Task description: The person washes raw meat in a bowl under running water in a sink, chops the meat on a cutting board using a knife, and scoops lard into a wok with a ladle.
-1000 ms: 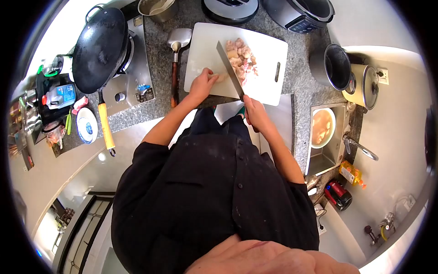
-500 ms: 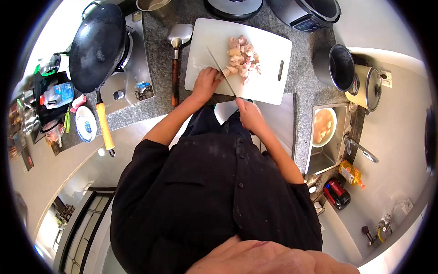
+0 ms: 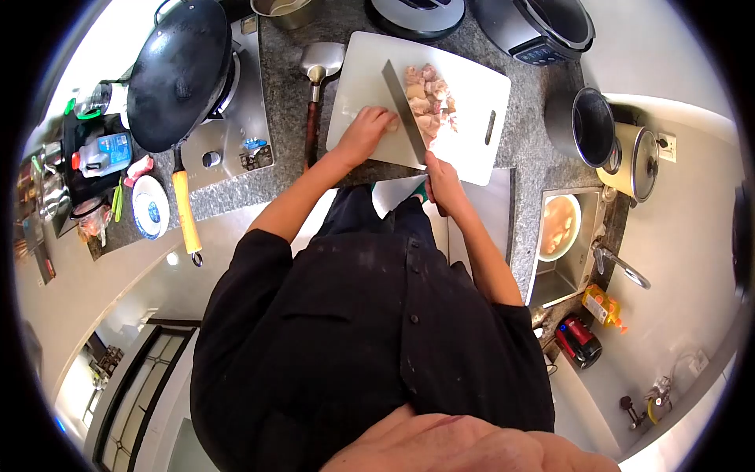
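Note:
Chopped raw meat pieces (image 3: 430, 98) lie heaped on the white cutting board (image 3: 362, 67). My right hand (image 3: 445, 185) is closed round the handle of a wide-bladed kitchen knife (image 3: 406, 114). The flat of its blade shows, and the blade stands along the left side of the heap; whether it touches the meat I cannot tell. Left of the blade, my left hand (image 3: 365, 136) rests on the board with bent fingers. A small pale piece of meat (image 3: 392, 123) shows at its fingertips, partly hidden by them.
A spatula (image 3: 314, 94) lies left of the board. Further left, a black wok (image 3: 177, 86) sits on the stove (image 3: 236, 138). Pots and a rice cooker body (image 3: 539, 35) stand at the back and right. The sink (image 3: 554, 283) holds a bowl (image 3: 578, 224) with pieces in liquid.
The knife has moved right, away from my left fingers to the heap, and its blade has turned to show its flat side. My left hand has shifted slightly up the board.

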Tool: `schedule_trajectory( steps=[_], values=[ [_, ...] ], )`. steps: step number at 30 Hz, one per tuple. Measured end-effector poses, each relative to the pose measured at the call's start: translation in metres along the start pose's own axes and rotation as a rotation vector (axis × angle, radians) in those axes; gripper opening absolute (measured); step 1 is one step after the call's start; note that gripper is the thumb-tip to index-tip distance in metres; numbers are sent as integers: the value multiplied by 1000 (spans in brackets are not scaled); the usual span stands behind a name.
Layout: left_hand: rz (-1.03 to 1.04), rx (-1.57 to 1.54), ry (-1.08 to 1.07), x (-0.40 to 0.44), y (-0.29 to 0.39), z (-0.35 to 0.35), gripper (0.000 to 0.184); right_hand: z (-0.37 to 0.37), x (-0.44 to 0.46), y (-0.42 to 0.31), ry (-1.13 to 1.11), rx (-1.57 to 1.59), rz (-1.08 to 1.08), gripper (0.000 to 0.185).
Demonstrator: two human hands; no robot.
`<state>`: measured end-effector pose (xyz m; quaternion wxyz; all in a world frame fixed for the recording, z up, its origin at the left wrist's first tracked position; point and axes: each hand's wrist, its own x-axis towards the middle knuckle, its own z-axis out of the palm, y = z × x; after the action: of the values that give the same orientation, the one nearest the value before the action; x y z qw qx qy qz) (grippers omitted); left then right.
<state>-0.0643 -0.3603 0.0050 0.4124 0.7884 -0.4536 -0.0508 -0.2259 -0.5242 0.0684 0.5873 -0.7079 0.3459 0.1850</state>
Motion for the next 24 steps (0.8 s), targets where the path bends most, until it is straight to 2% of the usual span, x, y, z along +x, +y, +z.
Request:
schedule_trajectory(
  steps=[3,6,8,9,11,14,18,20,24],
  values=[
    [-11,3,51,7,-7,4,38,-4,-27,-12,79,-68,-12,52],
    [-73,8,121,0,0,-3,33,-8,-50,-22,48,-146,-19,52],
    [-320,-23,85,-7,0,0,34,-7,-54,-9,55,-242,-90,53],
    [-321,-23,83,-9,-1,2,34,-7,-57,-6,63,-338,-162,53],
    [-464,-176,91,-10,-2,10,31,-8,-61,-4,33,-387,-151,54],
    [-473,-171,158,-9,-4,18,28,-9,-60,-6,2,-479,-129,55],
    [-479,-158,138,-4,-5,15,25,-2,-56,-18,39,-659,-132,54],
    [-549,-108,66,0,-12,17,24,4,-47,-21,38,-642,-140,54],
    [-530,-195,11,6,-9,9,25,24,2,-23,-8,-514,-199,56]
  ],
)
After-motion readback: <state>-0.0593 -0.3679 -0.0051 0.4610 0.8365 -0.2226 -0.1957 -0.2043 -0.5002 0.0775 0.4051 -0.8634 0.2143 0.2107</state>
